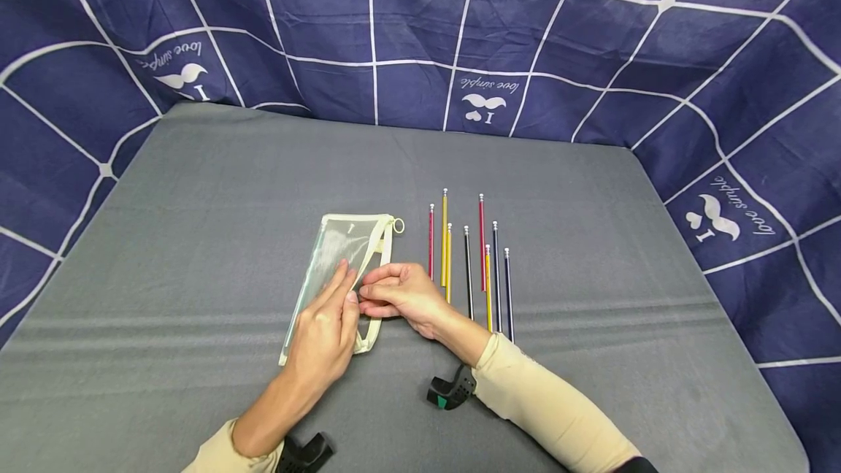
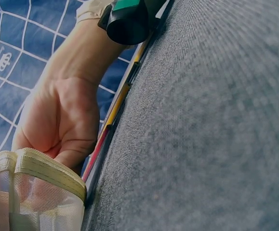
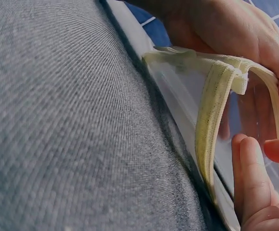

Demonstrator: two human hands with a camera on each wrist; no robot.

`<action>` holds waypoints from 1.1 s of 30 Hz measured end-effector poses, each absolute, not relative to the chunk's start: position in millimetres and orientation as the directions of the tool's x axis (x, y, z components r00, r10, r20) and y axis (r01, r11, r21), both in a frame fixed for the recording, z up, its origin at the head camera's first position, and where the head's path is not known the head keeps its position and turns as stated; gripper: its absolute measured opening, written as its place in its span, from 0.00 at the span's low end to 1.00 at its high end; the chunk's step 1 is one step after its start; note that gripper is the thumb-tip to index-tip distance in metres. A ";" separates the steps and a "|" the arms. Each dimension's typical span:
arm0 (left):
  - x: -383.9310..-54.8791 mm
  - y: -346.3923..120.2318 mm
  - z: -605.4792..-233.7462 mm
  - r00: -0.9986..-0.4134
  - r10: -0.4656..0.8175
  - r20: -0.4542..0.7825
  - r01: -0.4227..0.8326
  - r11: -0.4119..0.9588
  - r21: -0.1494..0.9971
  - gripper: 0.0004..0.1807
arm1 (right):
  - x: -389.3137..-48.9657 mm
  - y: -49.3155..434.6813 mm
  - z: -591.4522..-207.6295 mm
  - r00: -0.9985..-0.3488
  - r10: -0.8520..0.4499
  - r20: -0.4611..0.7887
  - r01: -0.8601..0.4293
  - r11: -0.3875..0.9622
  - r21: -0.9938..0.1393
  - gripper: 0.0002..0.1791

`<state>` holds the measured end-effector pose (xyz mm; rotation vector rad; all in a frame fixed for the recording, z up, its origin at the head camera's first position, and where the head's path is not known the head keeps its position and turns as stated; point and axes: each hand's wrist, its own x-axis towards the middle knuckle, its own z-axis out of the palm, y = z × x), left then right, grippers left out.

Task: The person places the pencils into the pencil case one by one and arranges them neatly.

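A clear mesh pencil pouch (image 1: 344, 239) with cream zipper edging lies on the grey table, its zipper side gaping. My left hand (image 1: 325, 331) lies over the pouch and holds the upper edge of the opening, thumb by the zipper band (image 3: 210, 125). At the mouth is my right hand (image 1: 407, 298), its fingers reaching into the gap with nothing seen between them. Through the mesh (image 2: 47, 202), the right fingertips show faintly in the left wrist view. Right of the pouch lie several pencils, among them a red pencil (image 1: 431, 239), a yellow pencil (image 1: 444, 232) and a black pencil (image 1: 468, 268).
The pencils lie roughly side by side, their lower ends partly hidden by my right forearm. A ring zipper pull (image 1: 398, 225) sits at the pouch's top right corner. Grey cloth covers the table (image 1: 197, 239). A blue curtain (image 1: 420, 28) with white lines hangs around it.
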<state>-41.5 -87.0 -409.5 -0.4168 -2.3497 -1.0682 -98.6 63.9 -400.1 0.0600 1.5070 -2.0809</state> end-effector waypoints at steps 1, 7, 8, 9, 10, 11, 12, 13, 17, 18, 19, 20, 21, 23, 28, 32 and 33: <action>-41.6 -87.0 -409.4 -0.818 0.062 0.572 0.472 0.642 0.605 0.18 | -98.4 64.2 -399.7 -0.842 -0.415 -0.346 0.457 -0.205 -0.865 0.11; -42.0 -87.1 -408.6 -0.820 0.064 0.568 0.468 0.647 0.602 0.18 | -97.5 66.5 -394.5 -0.850 -0.417 -0.322 0.432 -0.202 -0.879 0.10; -42.0 -87.1 -408.7 -0.820 0.064 0.569 0.468 0.647 0.601 0.18 | -97.7 67.0 -393.8 -0.851 -0.416 -0.322 0.432 -0.204 -0.879 0.10; -42.1 -87.1 -408.9 -0.819 0.064 0.571 0.469 0.647 0.601 0.18 | -97.8 67.5 -393.3 -0.852 -0.414 -0.320 0.430 -0.205 -0.880 0.11; -42.1 -87.1 -409.0 -0.818 0.063 0.572 0.470 0.646 0.601 0.18 | -98.0 68.2 -392.8 -0.854 -0.412 -0.319 0.427 -0.204 -0.881 0.11; -42.2 -87.0 -409.1 -0.817 0.063 0.573 0.472 0.645 0.601 0.18 | -98.1 68.8 -392.4 -0.855 -0.411 -0.316 0.424 -0.203 -0.883 0.12; -42.2 -87.0 -409.3 -0.816 0.064 0.575 0.474 0.643 0.601 0.18 | -98.2 69.5 -391.9 -0.856 -0.411 -0.313 0.420 -0.201 -0.885 0.13; -42.3 -86.9 -409.2 -0.815 0.064 0.576 0.475 0.643 0.601 0.18 | -98.3 70.0 -391.4 -0.859 -0.411 -0.306 0.412 -0.200 -0.889 0.14; -42.6 -86.7 -408.5 -0.814 0.065 0.577 0.474 0.648 0.596 0.18 | -98.7 72.7 -389.6 -0.865 -0.410 -0.289 0.392 -0.193 -0.900 0.15; -42.7 -86.7 -408.2 -0.814 0.065 0.577 0.474 0.649 0.595 0.18 | -98.8 73.6 -389.1 -0.867 -0.409 -0.286 0.388 -0.191 -0.902 0.15; -42.8 -86.6 -408.2 -0.815 0.065 0.576 0.473 0.649 0.596 0.18 | -99.0 74.4 -388.8 -0.868 -0.408 -0.282 0.383 -0.192 -0.903 0.15; -42.9 -86.5 -408.3 -0.813 0.065 0.579 0.476 0.647 0.596 0.18 | -99.1 75.4 -388.3 -0.869 -0.409 -0.280 0.382 -0.193 -0.904 0.15; -42.9 -86.3 -408.4 -0.812 0.064 0.580 0.477 0.645 0.597 0.19 | -99.1 76.4 -388.0 -0.870 -0.408 -0.275 0.378 -0.194 -0.905 0.16; -43.0 -86.1 -408.6 -0.810 0.063 0.583 0.480 0.642 0.597 0.19 | -99.0 78.5 -387.6 -0.872 -0.407 -0.271 0.372 -0.191 -0.909 0.17; -42.5 -86.2 -409.1 -0.809 0.062 0.584 0.480 0.643 0.597 0.19 | -97.8 84.2 -386.9 -0.879 -0.390 -0.273 0.361 -0.172 -0.917 0.17; -41.7 -86.4 -409.2 -0.808 0.059 0.586 0.480 0.643 0.598 0.19 | -96.3 88.9 -387.0 -0.882 -0.380 -0.279 0.362 -0.164 -0.918 0.15; -41.6 -86.5 -409.1 -0.808 0.059 0.587 0.481 0.642 0.598 0.19 | -95.8 90.2 -386.8 -0.883 -0.379 -0.278 0.359 -0.164 -0.919 0.15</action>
